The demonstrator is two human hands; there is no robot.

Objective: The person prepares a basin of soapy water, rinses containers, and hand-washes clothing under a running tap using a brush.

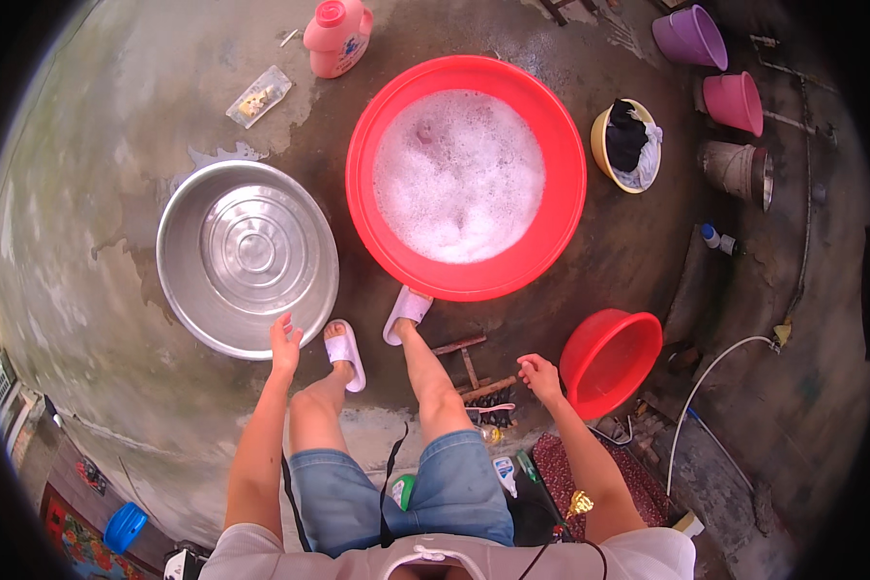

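A large red plastic basin (471, 283) stands before me, holding water covered with white suds (460, 181). To its left is an empty round aluminium basin (254, 250). My left hand (286, 344) is over that basin's near rim, fingers apart and holding nothing; whether it touches the rim I cannot tell. My right hand (540, 375) is raised just left of a smaller red basin (611, 362), which leans tilted on its side. Nothing shows in its partly curled fingers. A yellow basin (604, 156) with black and pale cloths (627, 141) stands beyond the suds, to the right.
A pink detergent jug (338, 40) and a soap tray (259, 96) lie at the upper left. Several buckets, one of them purple (689, 36), line the right side. A pale hose (689, 406) curves at the right. Near my feet are a wooden frame (471, 366) and a brush (491, 409).
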